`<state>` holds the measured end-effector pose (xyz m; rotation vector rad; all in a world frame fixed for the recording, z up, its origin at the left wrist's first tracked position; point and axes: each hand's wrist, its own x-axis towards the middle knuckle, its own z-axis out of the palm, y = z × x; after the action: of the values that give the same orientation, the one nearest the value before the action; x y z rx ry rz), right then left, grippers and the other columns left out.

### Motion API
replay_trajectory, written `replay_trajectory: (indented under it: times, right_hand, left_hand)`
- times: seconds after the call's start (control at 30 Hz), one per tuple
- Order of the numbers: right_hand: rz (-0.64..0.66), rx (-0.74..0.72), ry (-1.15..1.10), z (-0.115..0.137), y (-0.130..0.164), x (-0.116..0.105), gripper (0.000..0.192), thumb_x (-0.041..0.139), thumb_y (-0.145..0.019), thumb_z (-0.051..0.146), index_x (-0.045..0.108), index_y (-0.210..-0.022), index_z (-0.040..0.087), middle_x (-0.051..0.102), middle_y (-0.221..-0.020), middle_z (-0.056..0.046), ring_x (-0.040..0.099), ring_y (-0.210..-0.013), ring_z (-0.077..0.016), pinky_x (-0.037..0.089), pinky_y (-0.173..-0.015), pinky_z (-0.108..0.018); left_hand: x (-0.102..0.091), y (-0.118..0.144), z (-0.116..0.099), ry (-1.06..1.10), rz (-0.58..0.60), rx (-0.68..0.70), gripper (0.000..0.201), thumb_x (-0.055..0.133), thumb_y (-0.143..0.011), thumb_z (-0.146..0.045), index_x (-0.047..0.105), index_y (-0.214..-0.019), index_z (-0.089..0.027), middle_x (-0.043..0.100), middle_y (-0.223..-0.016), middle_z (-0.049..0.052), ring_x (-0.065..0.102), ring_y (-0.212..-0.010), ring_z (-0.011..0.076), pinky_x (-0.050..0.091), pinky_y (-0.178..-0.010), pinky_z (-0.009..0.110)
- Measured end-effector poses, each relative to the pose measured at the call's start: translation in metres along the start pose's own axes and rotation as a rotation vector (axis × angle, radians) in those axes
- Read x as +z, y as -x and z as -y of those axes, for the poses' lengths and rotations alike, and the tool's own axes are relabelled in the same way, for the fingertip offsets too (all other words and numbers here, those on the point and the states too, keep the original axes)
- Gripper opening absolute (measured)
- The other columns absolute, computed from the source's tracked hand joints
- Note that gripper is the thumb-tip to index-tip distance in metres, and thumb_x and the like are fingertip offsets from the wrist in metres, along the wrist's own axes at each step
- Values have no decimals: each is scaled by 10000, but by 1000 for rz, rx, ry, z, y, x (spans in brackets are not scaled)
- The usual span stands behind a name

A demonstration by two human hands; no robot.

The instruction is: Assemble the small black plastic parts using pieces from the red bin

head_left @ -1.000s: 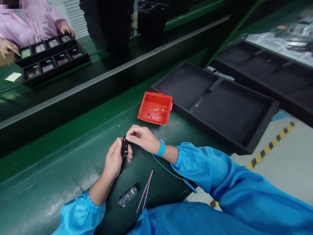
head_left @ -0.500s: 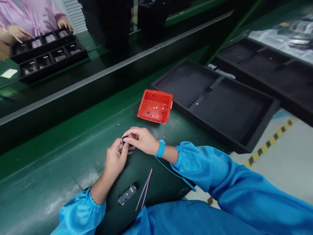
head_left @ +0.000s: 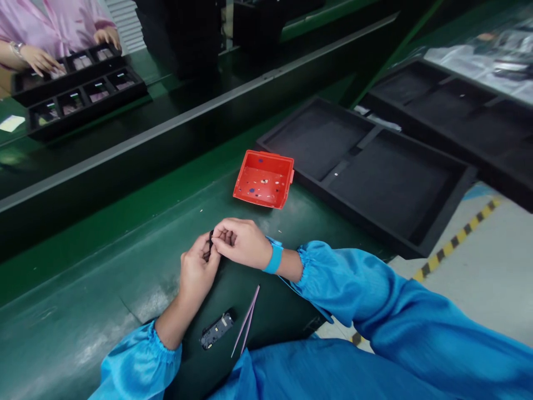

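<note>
Over the green work surface my two hands meet at a small black part (head_left: 211, 238), mostly covered by fingers; its kind cannot be made out. My left hand (head_left: 199, 265) is closed on it, thumb against its near side. The fingertips of my right hand (head_left: 241, 243) pinch at the same part from the right, a blue strap (head_left: 273, 259) round that wrist. Below the hands lies a dark elongated electronic module (head_left: 216, 330) with small gold contacts. Beside it, to the right, rest pink tweezers (head_left: 246, 321).
A red open bin (head_left: 264, 180) holding tiny scraps stands beyond my hands. Large black divided trays (head_left: 370, 166) lie to the right. Across a metal-edged ledge (head_left: 200, 111), a person in pink handles items in black compartment trays (head_left: 85, 100). Yellow-black tape (head_left: 458, 239) marks the floor.
My right hand has turned, its fingers curling more around the black part, and the wrist strap has rotated with it. Across the ledge, the other person's hand has reached into a tray compartment.
</note>
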<state>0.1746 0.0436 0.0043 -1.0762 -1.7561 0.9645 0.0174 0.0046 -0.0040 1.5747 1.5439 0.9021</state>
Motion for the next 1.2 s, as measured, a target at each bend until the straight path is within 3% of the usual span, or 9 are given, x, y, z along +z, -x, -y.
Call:
replay_trajectory:
  times: [0.3, 0.57, 0.8, 1.0, 1.2]
  right_hand:
    - [33, 133, -145, -3, -4, 0, 31, 643, -757, 145, 628, -760, 173, 647, -683, 33, 592, -578, -75, 519, -617, -193]
    - [81, 220, -305, -6, -5, 1, 43, 648, -765, 196, 621, -778, 167, 653, -662, 29, 611, -547, -79, 525, -558, -189]
    - [72, 223, -309, -10, -7, 3, 46, 648, -737, 178, 615, -767, 167, 638, -657, 33, 594, -567, -78, 517, -575, -197]
    - [131, 287, -374, -13, -11, 1, 92, 673, -766, 232, 617, -781, 161, 633, -653, 25, 612, -558, -89, 530, -565, -211]
    - [136, 315, -424, -14, -12, 2, 137, 692, -768, 268, 624, -789, 150, 631, -642, 22, 618, -543, -93, 540, -547, -216]
  left_hand:
    - [0, -2, -2, -94, -21, 49, 250, 567, -909, -301, 677, -1077, -152, 709, -670, -16, 617, -559, 113, 449, -578, 195]
    - [0, -1, 2, -13, 8, 3, 250, 551, -931, -338, 646, -1101, -181, 719, -691, -7, 673, -584, 146, 511, -603, 224]
    - [2, 1, 2, -39, 1, -12, 258, 560, -940, -354, 649, -1116, -187, 746, -755, 16, 733, -669, 183, 565, -653, 255]
    - [3, -1, 4, 255, 57, -134, 350, 606, -918, -455, 637, -1138, -184, 772, -823, 32, 748, -710, 200, 627, -728, 318]
    - [4, -2, 4, 294, 64, -160, 343, 622, -917, -450, 631, -1125, -177, 776, -837, 36, 750, -728, 193, 639, -748, 326]
